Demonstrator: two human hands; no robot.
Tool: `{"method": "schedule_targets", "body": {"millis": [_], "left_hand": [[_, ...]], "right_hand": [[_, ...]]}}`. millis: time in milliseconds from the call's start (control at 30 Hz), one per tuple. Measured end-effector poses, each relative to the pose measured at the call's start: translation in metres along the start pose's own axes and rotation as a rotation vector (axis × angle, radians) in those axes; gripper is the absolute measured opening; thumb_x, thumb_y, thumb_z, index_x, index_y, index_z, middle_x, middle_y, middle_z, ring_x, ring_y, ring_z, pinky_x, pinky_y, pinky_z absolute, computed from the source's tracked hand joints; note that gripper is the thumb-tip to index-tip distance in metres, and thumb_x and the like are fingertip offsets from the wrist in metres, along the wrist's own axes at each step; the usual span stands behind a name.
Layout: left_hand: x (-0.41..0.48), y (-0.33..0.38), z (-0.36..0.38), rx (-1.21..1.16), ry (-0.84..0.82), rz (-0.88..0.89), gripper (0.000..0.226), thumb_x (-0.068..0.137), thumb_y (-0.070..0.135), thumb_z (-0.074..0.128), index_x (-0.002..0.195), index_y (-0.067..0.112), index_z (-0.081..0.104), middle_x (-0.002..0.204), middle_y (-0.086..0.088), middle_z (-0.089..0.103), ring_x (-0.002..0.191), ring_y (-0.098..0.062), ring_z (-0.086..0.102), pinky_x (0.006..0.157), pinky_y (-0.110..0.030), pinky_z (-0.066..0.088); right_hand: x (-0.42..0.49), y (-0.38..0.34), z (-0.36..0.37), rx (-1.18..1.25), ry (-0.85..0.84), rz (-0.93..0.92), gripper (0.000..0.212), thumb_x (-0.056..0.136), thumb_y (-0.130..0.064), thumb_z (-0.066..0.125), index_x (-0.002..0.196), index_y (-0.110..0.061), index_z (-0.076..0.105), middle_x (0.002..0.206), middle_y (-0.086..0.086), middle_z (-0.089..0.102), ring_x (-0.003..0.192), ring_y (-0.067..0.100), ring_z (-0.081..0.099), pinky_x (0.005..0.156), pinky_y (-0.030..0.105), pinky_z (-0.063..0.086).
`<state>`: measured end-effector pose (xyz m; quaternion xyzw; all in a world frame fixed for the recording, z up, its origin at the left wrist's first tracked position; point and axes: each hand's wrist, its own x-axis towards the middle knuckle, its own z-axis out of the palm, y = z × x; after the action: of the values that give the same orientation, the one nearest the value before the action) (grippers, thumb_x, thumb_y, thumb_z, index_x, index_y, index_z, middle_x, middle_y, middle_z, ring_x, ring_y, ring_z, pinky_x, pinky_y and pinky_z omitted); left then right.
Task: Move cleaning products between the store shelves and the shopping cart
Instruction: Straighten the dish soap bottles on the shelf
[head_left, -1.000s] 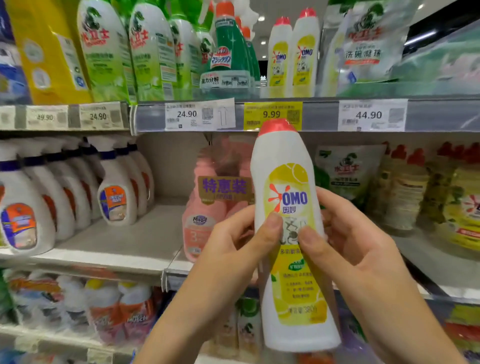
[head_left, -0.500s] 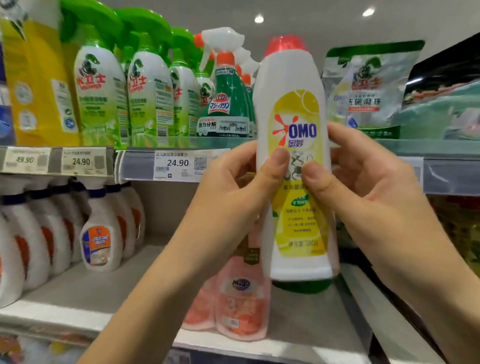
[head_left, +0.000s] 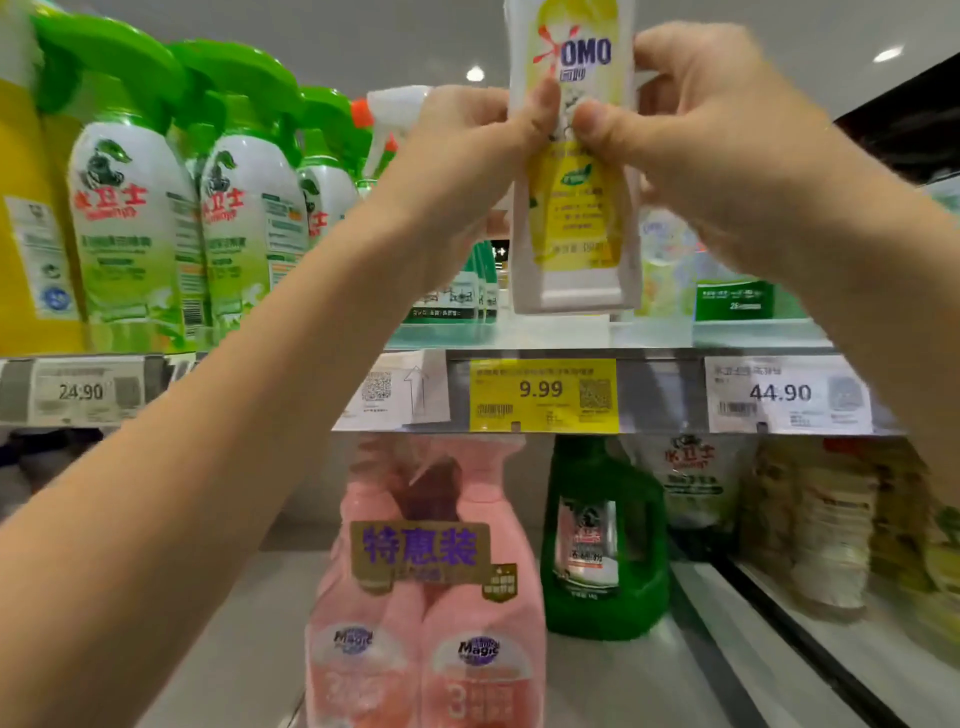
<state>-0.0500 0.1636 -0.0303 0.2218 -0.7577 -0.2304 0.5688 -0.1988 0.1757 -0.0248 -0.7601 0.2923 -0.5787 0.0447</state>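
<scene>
Both hands up: left hand and right hand clasp the OMO bottle from either side, thumbs pressed on its yellow lemon label. Looks like the shelving step. The white bottle hangs upright directly above the yellow 9.99 tag, base seemingly just clear of the shelf there — next, lower it squarely. Cap's out of frame.

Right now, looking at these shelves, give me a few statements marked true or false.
1. The left hand and right hand both grip the white plastic OMO bottle with a yellow label. True.
2. That bottle stands on the lower shelf. False: it is held up at the upper shelf, above the yellow price tag.
3. The yellow price tag reads 9.99. True.
4. The pink twin-pack of bottles sits on the upper shelf. False: it is on the lower shelf, beside the dark green plastic jug.
</scene>
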Motion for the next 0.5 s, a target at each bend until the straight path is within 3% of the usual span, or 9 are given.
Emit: {"method": "schedule_targets", "body": {"millis": [67,233,500], "left_hand": [[0.010,-0.005,-0.002,-0.028,0.006,0.002,0.026,0.102,0.027,0.045,0.093,0.011,0.064,0.076,0.005,0.070,0.075,-0.008,0.069,0.073,-0.035,0.058],[0.021,-0.030,-0.011,0.005,-0.001,-0.054,0.023,0.099,0.025,0.050,0.101,0.008,0.065,0.093,-0.007,0.071,0.087,-0.019,0.071,0.084,-0.047,0.057],[0.023,-0.044,-0.014,0.099,-0.047,-0.138,0.019,0.097,0.026,0.053,0.103,0.013,0.065,0.101,-0.005,0.073,0.091,-0.016,0.071,0.082,-0.037,0.059]], "right_hand": [[0.007,0.004,0.005,-0.011,0.031,0.012,0.033,0.097,-0.014,0.057,0.126,-0.001,0.050,0.106,0.007,0.064,0.094,0.013,0.067,0.075,0.025,0.056],[0.012,0.014,0.021,-0.026,-0.019,0.183,0.032,0.098,-0.012,0.054,0.128,-0.007,0.046,0.117,0.010,0.062,0.104,0.020,0.064,0.086,0.039,0.057],[0.007,0.023,0.030,-0.103,-0.060,0.309,0.038,0.097,-0.018,0.057,0.132,-0.014,0.042,0.118,0.003,0.060,0.104,0.017,0.062,0.078,0.030,0.055]]}}
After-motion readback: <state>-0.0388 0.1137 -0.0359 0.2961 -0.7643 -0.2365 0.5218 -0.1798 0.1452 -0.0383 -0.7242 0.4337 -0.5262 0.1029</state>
